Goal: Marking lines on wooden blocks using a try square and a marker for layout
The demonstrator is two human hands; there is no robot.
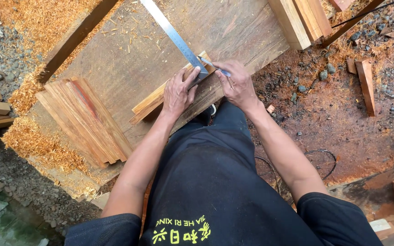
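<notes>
My left hand [178, 92] presses flat on a metal square ruler [172, 33] and on the narrow wooden strips [149, 101] under it, on a broad plank workbench [133, 50]. The ruler's long blade runs up and left across the plank. My right hand [238, 84] grips a pen-like marker [213, 65] whose tip touches the end of the strips beside the ruler. The strips lie diagonally near the plank's near edge.
A stack of reddish thin wood slats [85, 120] lies left on the plank. Thick timber blocks [299, 20] rest at top right. Sawdust piles [37, 136] cover the left ground; wood offcuts [365, 84] and a black cable [322, 161] lie on the red dirt to the right.
</notes>
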